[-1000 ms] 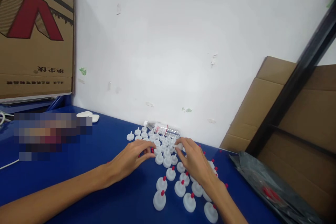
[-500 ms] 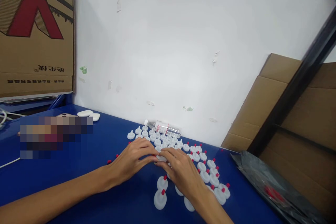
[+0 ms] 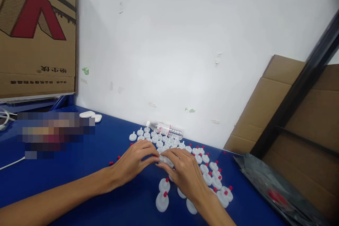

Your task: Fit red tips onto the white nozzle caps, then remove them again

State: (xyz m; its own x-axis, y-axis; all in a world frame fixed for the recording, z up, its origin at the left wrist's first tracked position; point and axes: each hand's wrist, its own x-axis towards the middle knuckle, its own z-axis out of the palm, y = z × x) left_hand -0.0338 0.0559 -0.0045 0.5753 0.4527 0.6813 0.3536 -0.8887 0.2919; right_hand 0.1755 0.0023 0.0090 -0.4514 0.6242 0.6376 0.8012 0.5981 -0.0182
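Many small white plastic caps lie on a blue table [image 3: 87, 183]; several carry a red tip [image 3: 163, 194], while others at the back [image 3: 132, 136] have none. My left hand [image 3: 135, 162] and my right hand [image 3: 182, 173] meet above the middle of the cluster. Their fingertips pinch together on one white cap [image 3: 164, 159]. A few loose red tips [image 3: 110, 163] lie left of my left hand.
A clear water bottle [image 3: 165, 129] lies on its side against the white wall. Large cardboard boxes stand at upper left [image 3: 34, 35] and at right [image 3: 304, 120]. A grey plastic bag [image 3: 270, 187] lies at the right edge, and a white case [image 3: 90, 115] far left.
My right hand moved left from the back of the cluster and joined my left hand over the middle. Both hands now close on one cap.
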